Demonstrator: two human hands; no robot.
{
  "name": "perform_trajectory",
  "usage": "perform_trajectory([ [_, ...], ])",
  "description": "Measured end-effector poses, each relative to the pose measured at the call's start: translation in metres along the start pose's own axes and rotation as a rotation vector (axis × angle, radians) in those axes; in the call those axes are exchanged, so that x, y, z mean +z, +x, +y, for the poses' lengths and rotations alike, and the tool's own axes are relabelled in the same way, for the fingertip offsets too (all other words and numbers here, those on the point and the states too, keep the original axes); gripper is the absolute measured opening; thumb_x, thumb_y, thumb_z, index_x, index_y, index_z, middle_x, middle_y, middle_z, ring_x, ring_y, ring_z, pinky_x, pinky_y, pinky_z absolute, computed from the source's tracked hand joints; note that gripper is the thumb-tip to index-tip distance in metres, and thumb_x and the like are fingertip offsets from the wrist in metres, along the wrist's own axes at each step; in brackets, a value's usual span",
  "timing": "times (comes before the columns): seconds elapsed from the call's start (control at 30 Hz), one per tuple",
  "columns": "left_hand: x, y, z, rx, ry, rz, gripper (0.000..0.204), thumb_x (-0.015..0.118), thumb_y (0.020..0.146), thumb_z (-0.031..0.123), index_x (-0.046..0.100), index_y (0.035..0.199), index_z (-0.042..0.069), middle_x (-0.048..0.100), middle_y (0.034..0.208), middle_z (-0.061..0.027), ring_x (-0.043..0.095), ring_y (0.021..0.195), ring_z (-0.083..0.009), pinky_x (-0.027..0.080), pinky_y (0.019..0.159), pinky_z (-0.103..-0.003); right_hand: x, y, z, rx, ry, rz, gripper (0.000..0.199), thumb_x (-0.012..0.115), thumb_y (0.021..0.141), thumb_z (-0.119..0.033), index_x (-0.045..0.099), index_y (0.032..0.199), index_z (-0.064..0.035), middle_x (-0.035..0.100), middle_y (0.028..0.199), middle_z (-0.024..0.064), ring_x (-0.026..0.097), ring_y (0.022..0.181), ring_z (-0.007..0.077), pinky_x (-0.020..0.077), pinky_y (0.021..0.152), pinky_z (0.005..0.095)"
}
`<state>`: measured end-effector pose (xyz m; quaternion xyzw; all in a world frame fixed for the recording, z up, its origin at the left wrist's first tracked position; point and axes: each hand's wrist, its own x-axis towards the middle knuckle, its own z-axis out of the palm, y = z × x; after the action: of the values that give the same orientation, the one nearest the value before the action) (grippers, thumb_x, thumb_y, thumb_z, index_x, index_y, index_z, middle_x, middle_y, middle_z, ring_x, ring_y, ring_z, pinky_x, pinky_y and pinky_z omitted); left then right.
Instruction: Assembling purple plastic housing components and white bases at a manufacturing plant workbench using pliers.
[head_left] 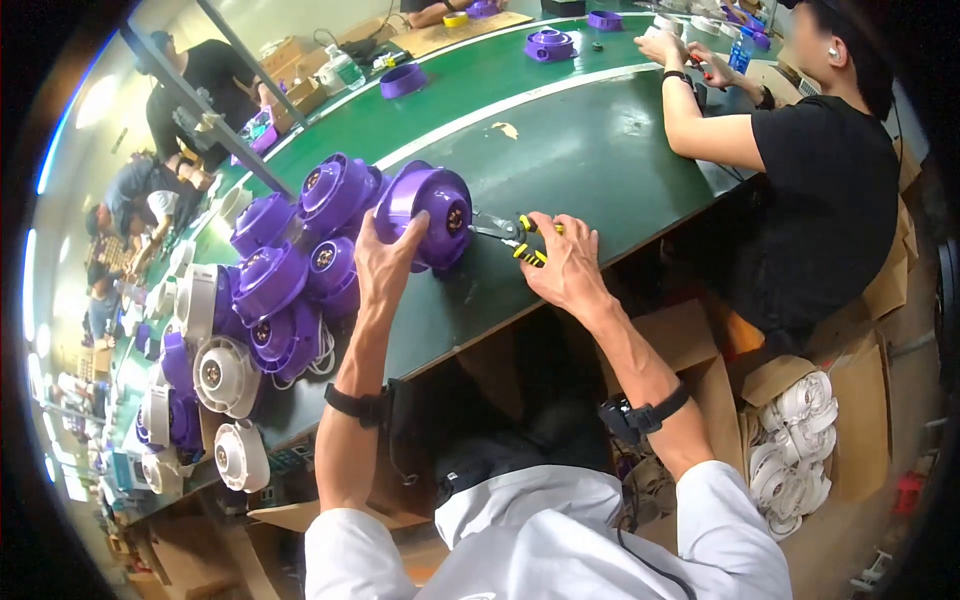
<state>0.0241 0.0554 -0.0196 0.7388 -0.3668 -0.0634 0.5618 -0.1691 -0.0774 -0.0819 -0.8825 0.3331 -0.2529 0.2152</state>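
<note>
My left hand [386, 262] grips a round purple plastic housing [428, 196] at the table's near side, thumb across its face. The housing is tilted up, with a dark round centre holding small brass-coloured parts facing right. In my right hand [572, 268] is a pair of pliers [532, 256] with yellow and black handles, which stand apart. Their jaws point left at the housing's face, close to its centre; whether they touch it I cannot tell. Left of my left hand, more purple housings [270, 275] lie piled together, some against the held one.
White housings [226, 376] stand along the table's left edge. A green conveyor belt [460, 60] crosses behind the green table [560, 150], carrying a purple ring [402, 81]. A co-worker [830, 190] works at the right. Below, a cardboard box [860, 430] holds bundled white cords [800, 440].
</note>
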Motion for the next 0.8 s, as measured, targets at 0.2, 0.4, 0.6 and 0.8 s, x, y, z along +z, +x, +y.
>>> perform_trajectory([
  [0.2,0.014,-0.01,0.0,0.1,0.074,0.118,0.044,0.075,0.076,0.032,0.06,0.098,-0.003,0.064,0.085,-0.0106,0.059,0.078,-0.0191,0.047,0.072,-0.033,0.0,-0.003,-0.023,0.122,-0.012,-0.017,0.063,0.069,0.075,-0.024,0.045,0.132,-0.0135,0.046,0.121,0.0256,0.042,0.118,0.042,0.026,0.102,0.0586],
  [0.4,0.027,-0.02,-0.003,0.147,0.058,0.155,0.038,0.075,0.077,0.024,0.058,0.101,-0.001,0.064,0.085,-0.009,0.058,0.079,-0.0165,0.048,0.074,-0.032,0.01,-0.005,-0.031,0.146,-0.07,-0.035,0.067,0.066,0.07,-0.02,0.044,0.132,-0.0092,0.042,0.122,0.0312,0.036,0.119,0.0455,0.0208,0.101,0.0676],
  [0.6,0.025,-0.027,-0.012,0.221,0.1,0.137,0.037,0.075,0.077,0.02,0.054,0.099,0.0,0.066,0.083,-0.0086,0.06,0.074,-0.0151,0.05,0.069,-0.03,0.012,-0.008,-0.028,0.106,-0.03,-0.03,0.067,0.066,0.066,-0.019,0.046,0.128,-0.0042,0.045,0.114,0.0266,0.039,0.116,0.043,0.0216,0.096,0.0747],
  [0.8,0.024,-0.028,-0.023,0.241,0.068,0.13,0.042,0.076,0.078,0.026,0.053,0.101,-0.001,0.065,0.084,-0.0108,0.061,0.075,-0.0174,0.05,0.07,-0.031,0.003,0.002,-0.021,0.025,-0.032,-0.101,0.062,0.061,0.066,-0.019,0.049,0.118,0.0122,0.051,0.11,0.033,0.045,0.115,0.0453,0.0159,0.104,0.0731],
])
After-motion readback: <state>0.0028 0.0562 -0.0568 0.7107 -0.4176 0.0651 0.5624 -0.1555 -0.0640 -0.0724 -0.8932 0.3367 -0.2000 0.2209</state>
